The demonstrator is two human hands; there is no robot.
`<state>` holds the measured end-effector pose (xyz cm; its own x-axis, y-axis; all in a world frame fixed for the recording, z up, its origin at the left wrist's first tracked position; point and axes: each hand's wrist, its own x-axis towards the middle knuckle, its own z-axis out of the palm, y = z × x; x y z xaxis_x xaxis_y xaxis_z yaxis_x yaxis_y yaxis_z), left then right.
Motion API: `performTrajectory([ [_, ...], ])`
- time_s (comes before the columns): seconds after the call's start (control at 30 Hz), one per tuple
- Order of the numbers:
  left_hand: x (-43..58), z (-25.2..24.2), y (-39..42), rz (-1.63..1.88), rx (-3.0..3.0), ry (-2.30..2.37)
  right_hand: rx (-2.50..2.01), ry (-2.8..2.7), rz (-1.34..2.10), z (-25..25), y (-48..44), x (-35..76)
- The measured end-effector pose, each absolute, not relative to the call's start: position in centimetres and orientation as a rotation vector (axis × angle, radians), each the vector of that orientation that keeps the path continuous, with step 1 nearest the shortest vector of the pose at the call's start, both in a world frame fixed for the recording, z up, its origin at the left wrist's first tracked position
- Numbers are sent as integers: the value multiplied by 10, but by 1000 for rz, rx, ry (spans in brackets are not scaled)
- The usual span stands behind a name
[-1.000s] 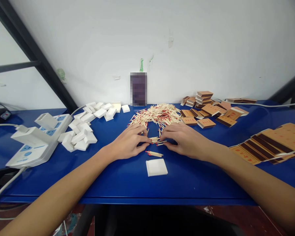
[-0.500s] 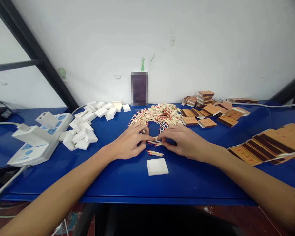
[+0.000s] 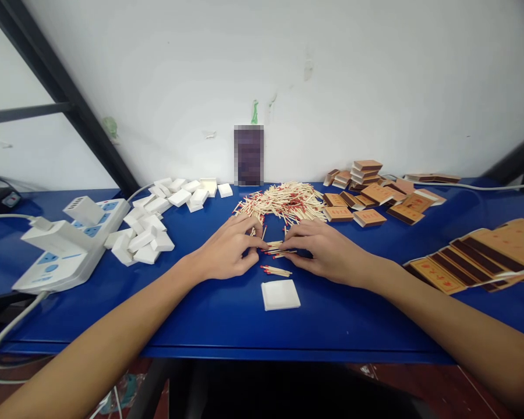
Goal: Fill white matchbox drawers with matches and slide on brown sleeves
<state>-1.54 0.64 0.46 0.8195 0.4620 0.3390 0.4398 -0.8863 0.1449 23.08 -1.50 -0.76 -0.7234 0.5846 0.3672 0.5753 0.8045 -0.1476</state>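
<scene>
A small bunch of matches (image 3: 274, 248) lies on the blue table between my hands, roughly side by side. My left hand (image 3: 231, 249) is curled at the left end of this bunch, its thumb and index finger closing on the match heads. From the other side, my right hand (image 3: 327, 253) has its thumb and fingers around the right ends; the exact contact is partly hidden. Nearer to me lies another small group of matches (image 3: 276, 271) with red heads pointing left. Below it sits a flat white matchbox tray (image 3: 281, 294). Behind my hands spreads a large heap of loose matches (image 3: 288, 202).
White matchbox trays (image 3: 151, 227) lie piled at left, beside a white power strip (image 3: 87, 250) with plugged-in chargers and cables. Brown matchbox sleeves (image 3: 369, 198) are heaped at back right, with flattened sleeves (image 3: 484, 253) nearer. A pixelated dark object (image 3: 248, 156) stands against the wall.
My right thumb and index finger have parted slightly around the matches, showing more of the bunch. My left hand stays almost in place. The view has shifted a little.
</scene>
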Motion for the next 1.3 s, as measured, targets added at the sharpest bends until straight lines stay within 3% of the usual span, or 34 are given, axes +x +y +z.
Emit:
performTrajectory([
  [1.3,-14,6,5,515,2942,767,-927,-2600,65,-6,-17,230],
])
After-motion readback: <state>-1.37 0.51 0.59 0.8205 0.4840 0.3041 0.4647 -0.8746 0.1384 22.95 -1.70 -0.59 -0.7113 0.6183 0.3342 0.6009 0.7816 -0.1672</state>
